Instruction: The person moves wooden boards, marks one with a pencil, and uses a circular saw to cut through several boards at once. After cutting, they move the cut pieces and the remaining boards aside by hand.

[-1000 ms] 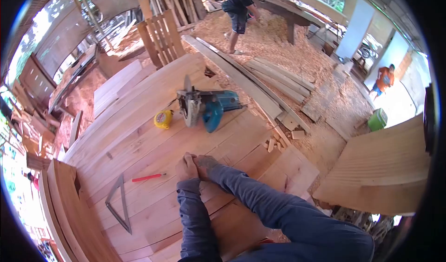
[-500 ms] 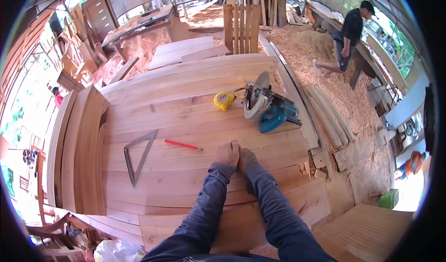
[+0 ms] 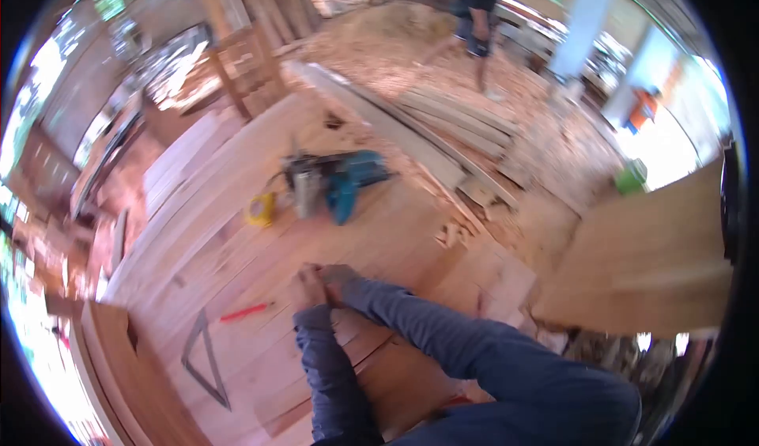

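Two hands (image 3: 310, 287) touch near one pencil (image 3: 243, 312)

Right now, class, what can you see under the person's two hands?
Wooden planks show around the left hand and right hand, which are together. The patch directly beneath them is covered, so whether anything lies there, or between the palms, cannot be seen.

The background person in dark clothes (image 3: 479, 7) is farther right than a second ago, apparently beyond the loose boards (image 3: 458, 120), though blurred.
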{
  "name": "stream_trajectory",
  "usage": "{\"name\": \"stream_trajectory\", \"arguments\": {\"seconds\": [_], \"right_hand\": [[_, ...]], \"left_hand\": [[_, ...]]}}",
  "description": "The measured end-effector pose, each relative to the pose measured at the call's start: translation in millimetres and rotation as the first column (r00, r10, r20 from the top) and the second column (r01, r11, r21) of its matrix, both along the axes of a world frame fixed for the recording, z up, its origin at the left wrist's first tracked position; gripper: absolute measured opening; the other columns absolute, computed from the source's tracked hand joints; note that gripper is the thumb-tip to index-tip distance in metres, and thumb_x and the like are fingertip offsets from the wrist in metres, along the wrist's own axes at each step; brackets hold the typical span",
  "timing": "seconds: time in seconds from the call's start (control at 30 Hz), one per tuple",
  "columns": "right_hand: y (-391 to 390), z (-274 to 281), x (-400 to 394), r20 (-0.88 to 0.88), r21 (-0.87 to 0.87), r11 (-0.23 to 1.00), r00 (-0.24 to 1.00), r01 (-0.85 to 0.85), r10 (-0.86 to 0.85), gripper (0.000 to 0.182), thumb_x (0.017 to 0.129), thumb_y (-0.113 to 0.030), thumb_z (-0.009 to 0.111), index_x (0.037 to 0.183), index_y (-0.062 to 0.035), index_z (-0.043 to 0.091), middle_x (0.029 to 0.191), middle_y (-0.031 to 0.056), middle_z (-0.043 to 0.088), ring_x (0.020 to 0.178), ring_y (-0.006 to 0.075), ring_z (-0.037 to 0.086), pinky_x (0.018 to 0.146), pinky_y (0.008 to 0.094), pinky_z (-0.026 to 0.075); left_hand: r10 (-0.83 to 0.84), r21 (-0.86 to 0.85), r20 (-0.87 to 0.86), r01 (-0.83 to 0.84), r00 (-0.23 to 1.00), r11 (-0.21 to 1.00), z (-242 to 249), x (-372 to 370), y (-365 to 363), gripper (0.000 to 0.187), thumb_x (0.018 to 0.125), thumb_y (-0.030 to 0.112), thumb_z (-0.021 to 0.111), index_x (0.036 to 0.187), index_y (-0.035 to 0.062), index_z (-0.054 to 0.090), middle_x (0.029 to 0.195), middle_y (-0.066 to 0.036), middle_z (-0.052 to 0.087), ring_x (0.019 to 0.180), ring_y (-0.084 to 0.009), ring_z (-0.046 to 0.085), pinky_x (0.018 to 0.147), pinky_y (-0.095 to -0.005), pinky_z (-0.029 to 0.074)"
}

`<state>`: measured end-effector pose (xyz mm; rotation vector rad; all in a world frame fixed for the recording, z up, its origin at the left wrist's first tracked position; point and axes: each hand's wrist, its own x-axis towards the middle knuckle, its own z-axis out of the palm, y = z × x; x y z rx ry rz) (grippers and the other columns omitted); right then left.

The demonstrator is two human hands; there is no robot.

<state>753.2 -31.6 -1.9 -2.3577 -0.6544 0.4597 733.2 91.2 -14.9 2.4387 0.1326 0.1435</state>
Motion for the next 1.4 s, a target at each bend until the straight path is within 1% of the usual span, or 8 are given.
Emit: {"name": "stream_trajectory", "arguments": {"seconds": [0.47, 0.53, 0.57, 0.67, 0.73, 0.97, 1.23, 1.4], "right_hand": [[7.4, -23.9, -8.5, 0.051, 0.195, 0.969, 0.985, 0.154, -0.167, 0.043, 0.087, -0.034, 0.068, 0.12, -0.0061, 0.067, 0.108, 0.02, 0.075, 0.108, 0.0335, 0.072, 0.089, 0.0481, 0.057], [12.4, -25.5, -2.2, -0.009, -0.049, 0.994, 0.995, 0.097, -0.098, 0.034, 0.093, -0.031, 0.062, 0.117, -0.0099, 0.072, 0.114, 0.0178, 0.074, 0.107, 0.0334, 0.072, 0.09, 0.0477, 0.056], [56.7, -146.0, 17.1, -0.013, 0.122, 0.961, 0.969, 0.246, -0.247, 0.031, 0.094, -0.03, 0.06, 0.111, -0.009, 0.076, 0.111, 0.019, 0.075, 0.106, 0.0337, 0.072, 0.09, 0.047, 0.056], [28.8, -117.3, 20.2, -0.059, -0.049, 0.997, 0.996, 0.064, -0.067, 0.038, 0.091, -0.037, 0.066, 0.115, -0.0091, 0.074, 0.118, 0.021, 0.073, 0.11, 0.0361, 0.07, 0.095, 0.0466, 0.054], [12.1, -54.8, 10.1, -0.062, 0.066, 0.988, 0.988, 0.143, -0.139, 0.036, 0.092, -0.032, 0.066, 0.12, -0.0102, 0.071, 0.124, 0.0201, 0.071, 0.112, 0.036, 0.069, 0.097, 0.0447, 0.055], [10.7, -47.0, 6.1, 0.46, 0.224, 0.975, 0.882, -0.005, -0.101, 0.036, 0.089, -0.027, 0.068, 0.116, -0.0046, 0.064, 0.131, 0.0216, 0.063, 0.121, 0.0369, 0.061, 0.1, 0.0484, 0.051], [25.8, -10.9, 3.0, 0.131, 0.815, 0.578, 0.981, -0.023, -0.145, 0.048, 0.104, -0.022, 0.05, 0.145, 0.001, 0.05, 0.143, 0.0181, 0.056, 0.135, 0.0301, 0.052, 0.114, 0.0349, 0.037], [23.4, -7.6, 0.5, 0.152, 0.803, 0.594, 0.98, -0.046, -0.129, 0.065, 0.107, -0.046, 0.04, 0.152, 0.0001, 0.044, 0.157, 0.024, 0.041, 0.146, 0.0387, 0.042, 0.117, 0.0417, 0.036]], "left_hand": [[0.047, -0.501, -0.137, -0.111, 0.989, 0.859, -48.0, 18.2, 13.5, 0.06, 0.106, 0.043, 0.039, 0.103, -0.0041, 0.075, 0.099, -0.02, 0.075, 0.093, -0.0325, 0.071, 0.086, -0.0425, 0.054], [0.024, -0.543, -0.189, -0.125, 0.982, 0.83, -64.7, 20.0, 24.1, 0.055, 0.106, 0.042, 0.039, 0.109, -0.0015, 0.073, 0.104, -0.02, 0.074, 0.096, -0.0331, 0.07, 0.088, -0.0427, 0.055], [-0.018, -0.291, -0.196, -0.041, 0.98, 0.956, -71.9, 21.2, 26.5, 0.049, 0.105, 0.04, 0.042, 0.113, 0.0023, 0.073, 0.109, -0.019, 0.073, 0.101, -0.0338, 0.069, 0.091, -0.0448, 0.054], [-0.132, 0.467, -0.066, 0.147, 0.989, 0.872, -73.2, 10.7, 21.7, 0.035, 0.101, 0.037, 0.052, 0.119, 0.0142, 0.072, 0.117, -0.016, 0.071, 0.11, -0.0364, 0.067, 0.096, -0.0512, 0.053], [-0.018, 0.274, -0.123, 0.051, 0.992, 0.96, 12.5, -1.0, -10.1, 0.029, 0.1, 0.032, 0.053, 0.112, 0.0143, 0.072, 0.109, -0.017, 0.073, 0.104, -0.038, 0.069, 0.092, -0.0524, 0.054], [0.092, -0.508, 0.151, -0.003, 0.984, 0.861, -13.3, 5.7, -1.0, 0.04, 0.1, 0.029, 0.057, 0.132, 0.0052, 0.061, 0.124, -0.023, 0.067, 0.112, -0.0354, 0.067, 0.097, -0.0402, 0.051], [0.065, -0.959, 0.241, 0.227, 0.968, 0.17, 19.9, -2.1, -18.4, 0.092, 0.096, 0.031, 0.065, 0.167, 0.0093, 0.011, 0.165, -0.025, 0.026, 0.15, -0.0349, 0.03, 0.12, -0.0422, 0.028], [-0.124, -0.672, 0.412, 0.393, 0.903, 0.627, 22.3, -4.7, -0.1, 0.102, 0.087, 0.027, 0.072, 0.165, 0.0024, 0.012, 0.166, -0.027, 0.021, 0.157, -0.0373, 0.017, 0.125, -0.0438, 0.019]]}}
